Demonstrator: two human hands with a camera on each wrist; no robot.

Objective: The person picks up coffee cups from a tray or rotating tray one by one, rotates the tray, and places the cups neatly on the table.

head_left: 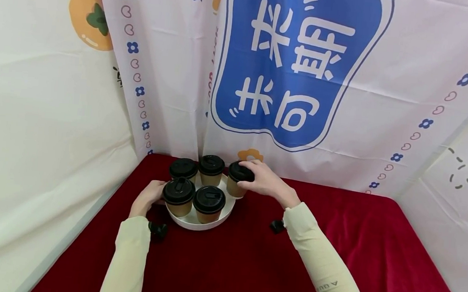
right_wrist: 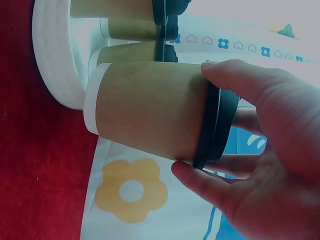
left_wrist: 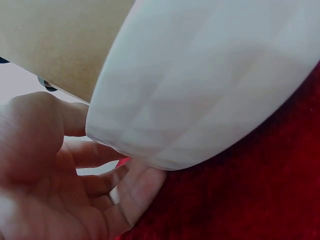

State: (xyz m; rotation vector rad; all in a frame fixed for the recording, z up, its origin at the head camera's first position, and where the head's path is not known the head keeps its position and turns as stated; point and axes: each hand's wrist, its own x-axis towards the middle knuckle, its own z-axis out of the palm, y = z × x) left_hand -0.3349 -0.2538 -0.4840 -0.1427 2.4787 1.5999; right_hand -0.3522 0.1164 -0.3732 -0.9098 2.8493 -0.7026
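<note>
My right hand (head_left: 265, 180) grips a brown paper coffee cup (head_left: 235, 189) round its black lid, at the right rim of a round white tray (head_left: 200, 227). In the right wrist view the thumb and fingers span the lid (right_wrist: 218, 127), and the cup's white base overlaps the tray's edge. On the left, my left hand (head_left: 149, 197) holds the tray's side; in the left wrist view its fingertips (left_wrist: 145, 187) reach beneath the faceted wall. Several more lidded cups stand upright on the tray, among them a front cup (head_left: 209, 203) and a left cup (head_left: 178, 196).
A dark red cloth (head_left: 224, 273) covers the table. Behind it hangs a white printed curtain (head_left: 174, 68) with a blue sign panel, close to the rear cups. A white wall (head_left: 45, 126) runs along the left side.
</note>
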